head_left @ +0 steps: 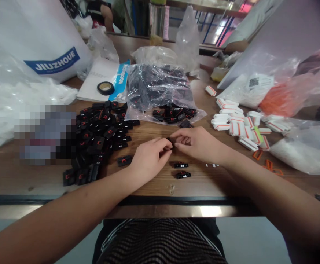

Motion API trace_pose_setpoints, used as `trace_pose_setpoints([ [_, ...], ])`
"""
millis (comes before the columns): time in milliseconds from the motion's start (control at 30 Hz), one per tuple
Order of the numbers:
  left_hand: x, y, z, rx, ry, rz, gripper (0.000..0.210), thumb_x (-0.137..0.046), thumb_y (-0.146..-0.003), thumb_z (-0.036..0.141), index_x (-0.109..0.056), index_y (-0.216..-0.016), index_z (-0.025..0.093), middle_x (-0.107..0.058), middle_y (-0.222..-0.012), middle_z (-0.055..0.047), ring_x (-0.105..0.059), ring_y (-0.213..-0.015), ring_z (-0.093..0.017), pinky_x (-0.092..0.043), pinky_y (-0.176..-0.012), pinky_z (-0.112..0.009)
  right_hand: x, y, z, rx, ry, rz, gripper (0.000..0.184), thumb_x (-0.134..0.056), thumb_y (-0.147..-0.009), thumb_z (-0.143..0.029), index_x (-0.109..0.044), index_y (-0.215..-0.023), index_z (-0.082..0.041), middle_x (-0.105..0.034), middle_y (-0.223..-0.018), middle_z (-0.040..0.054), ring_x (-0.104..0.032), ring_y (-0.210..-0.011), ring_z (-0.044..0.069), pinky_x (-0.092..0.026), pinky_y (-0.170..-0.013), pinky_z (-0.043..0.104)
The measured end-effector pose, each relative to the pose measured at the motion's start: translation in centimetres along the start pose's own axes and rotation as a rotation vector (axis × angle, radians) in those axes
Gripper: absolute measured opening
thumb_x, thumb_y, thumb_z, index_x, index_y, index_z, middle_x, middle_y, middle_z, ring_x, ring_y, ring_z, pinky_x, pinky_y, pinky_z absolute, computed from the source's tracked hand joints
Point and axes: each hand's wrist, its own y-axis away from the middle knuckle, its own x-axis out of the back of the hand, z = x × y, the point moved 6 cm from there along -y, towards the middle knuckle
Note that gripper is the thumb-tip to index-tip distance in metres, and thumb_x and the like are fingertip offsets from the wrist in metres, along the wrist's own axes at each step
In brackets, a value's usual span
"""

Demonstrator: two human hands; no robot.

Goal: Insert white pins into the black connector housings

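Observation:
My left hand (151, 158) and my right hand (194, 144) meet over the middle of the table, fingers pinched together. Between their fingertips is a black plastic connector (170, 139), mostly covered by the fingers. Just below the hands lie two black connectors with white dots, one nearer the hands (181, 165) and one nearer the table edge (183, 175). Another black connector with a red clip (124, 160) rests by my left wrist. A few tiny white pieces (213, 165) are under my right wrist.
A large heap of black connectors (99, 124) spreads at left. Behind the hands, a clear bag (160, 84) spills more connectors. White pieces with orange stripes (236, 123) pile up at right, near orange clips (269, 165). Black tape (105, 88) sits on papers (94, 80).

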Motion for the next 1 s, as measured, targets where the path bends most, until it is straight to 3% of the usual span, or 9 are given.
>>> trace_pose_setpoints([
  [100,0.0,0.0,-0.2,0.030,0.017,-0.001,0.009,-0.059,-0.085,0.011,-0.059,-0.087,0.020,-0.062,-0.075,0.003,-0.056,-0.065,-0.012,-0.042,-0.061,-0.026,-0.5,0.4,-1.1,0.053,0.182,-0.022,0.021,-0.063,-0.083,-0.026,-0.071,-0.100,-0.019,-0.074,-0.091,0.0044,-0.066,-0.079,0.018,-0.048,-0.073,0.030],
  [267,0.9,-0.1,-0.2,0.077,-0.006,0.097,0.016,-0.060,-0.078,0.006,-0.051,-0.082,0.019,-0.056,-0.080,0.002,-0.054,-0.069,-0.012,-0.044,-0.063,-0.026,-1.0,0.1,-1.3,0.065,0.417,0.068,0.022,-0.060,-0.086,-0.025,-0.069,-0.103,-0.015,-0.073,-0.097,0.0094,-0.065,-0.088,0.023,-0.046,-0.076,0.034],
  [367,1.0,-0.1,-0.1,0.069,0.017,0.101,0.025,-0.063,-0.079,0.007,-0.057,-0.100,0.019,-0.057,-0.098,-0.001,-0.055,-0.070,-0.010,-0.046,-0.065,-0.026,-1.2,-0.1,-1.0,0.093,0.381,0.053,0.019,-0.059,-0.085,-0.022,-0.070,-0.100,-0.015,-0.073,-0.093,0.0082,-0.065,-0.083,0.020,-0.046,-0.076,0.032],
  [467,0.5,0.0,0.2,0.007,0.011,0.023,0.021,-0.063,-0.086,0.011,-0.061,-0.104,0.021,-0.059,-0.094,0.000,-0.056,-0.071,-0.011,-0.047,-0.067,-0.026,-0.7,0.4,-0.2,0.082,0.217,-0.014,0.018,-0.062,-0.085,-0.025,-0.072,-0.096,-0.016,-0.073,-0.087,0.0055,-0.065,-0.074,0.016,-0.048,-0.071,0.030],
  [600,0.1,0.1,0.2,-0.002,-0.045,-0.029,0.013,-0.064,-0.089,0.016,-0.064,-0.100,0.021,-0.061,-0.084,0.002,-0.057,-0.071,-0.013,-0.046,-0.068,-0.028,2.9,2.6,2.3,-0.012,0.016,0.083,0.022,-0.060,-0.088,-0.033,-0.075,-0.096,-0.019,-0.076,-0.090,0.0036,-0.068,-0.076,0.015,-0.052,-0.071,0.028],
  [667,-0.1,0.0,0.3,0.000,-0.069,-0.038,0.015,-0.065,-0.089,0.017,-0.064,-0.102,0.021,-0.062,-0.084,0.002,-0.058,-0.072,-0.014,-0.045,-0.069,-0.029,5.1,4.2,4.4,-0.123,0.112,0.196,0.021,-0.061,-0.085,-0.034,-0.077,-0.088,-0.020,-0.076,-0.082,0.0023,-0.067,-0.071,0.016,-0.051,-0.066,0.029],
  [733,-0.2,0.0,0.5,-0.010,-0.094,-0.045,0.014,-0.065,-0.089,0.018,-0.065,-0.102,0.021,-0.062,-0.084,0.002,-0.058,-0.072,-0.014,-0.045,-0.069,-0.029,6.3,5.8,6.5,-0.242,0.234,0.198,0.019,-0.063,-0.083,-0.034,-0.076,-0.080,-0.020,-0.074,-0.072,0.0012,-0.065,-0.063,0.015,-0.048,-0.059,0.028],
  [833,-0.4,-0.1,0.6,-0.025,-0.130,-0.060,0.012,-0.064,-0.090,0.021,-0.066,-0.102,0.022,-0.063,-0.083,0.001,-0.059,-0.072,-0.014,-0.044,-0.067,-0.029,6.1,7.3,8.3,-0.297,0.226,0.145,0.020,-0.064,-0.082,-0.036,-0.077,-0.079,-0.022,-0.075,-0.071,0.0001,-0.066,-0.061,0.015,-0.047,-0.056,0.027],
  [1000,-0.6,-0.2,0.6,-0.027,-0.131,-0.071,0.012,-0.065,-0.090,0.023,-0.066,-0.102,0.021,-0.064,-0.081,0.001,-0.059,-0.071,-0.015,-0.045,-0.068,-0.029,4.6,7.4,8.0,-0.252,0.167,0.095,0.022,-0.063,-0.084,-0.038,-0.079,-0.084,-0.022,-0.077,-0.082,0.0017,-0.069,-0.071,0.017,-0.052,-0.066,0.030],
])
